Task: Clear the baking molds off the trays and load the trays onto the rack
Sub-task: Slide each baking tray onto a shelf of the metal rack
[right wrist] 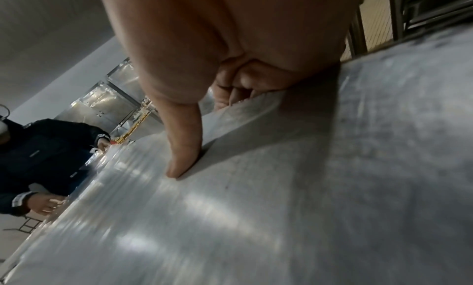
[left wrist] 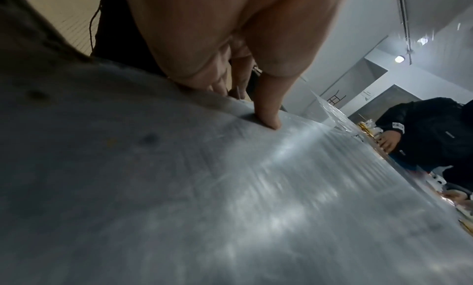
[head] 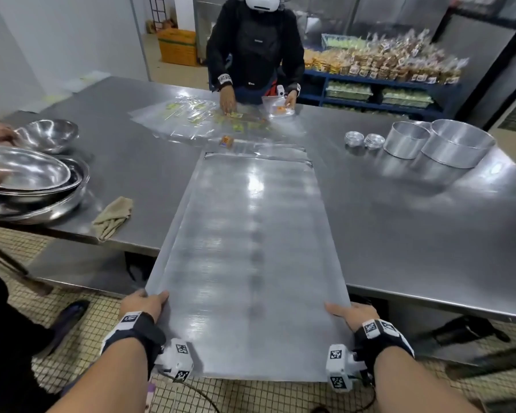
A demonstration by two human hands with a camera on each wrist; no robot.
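You hold the tray (head: 245, 248) by its two near corners, its long axis running straight away from you, the far end lying on the desk (head: 414, 210) and the near end hanging out past the desk's near edge over the tiled floor (head: 81, 323). Your left hand (head: 145, 304) grips the near-left corner and your right hand (head: 350, 314) the near-right corner; each thumb lies on top of the sheet with the fingers curled under the edge. The wrist views show that grip closely: the left thumb (left wrist: 268, 109) and right thumb (right wrist: 184, 146) press flat on the metal, which the head view only hints at. At least one more tray edge shows beneath the far end, so it seems to sit on a stack.

The baking molds (head: 438, 141), two tall rings and some small tins, stand on the desk far right, well apart from the tray. Left of the tray lie a folded cloth (head: 112, 216) near the desk edge and stacked steel bowls (head: 33, 180). Beyond the far end, clear bags (head: 191, 117) and another person (head: 255, 49) occupy the desk's far side.
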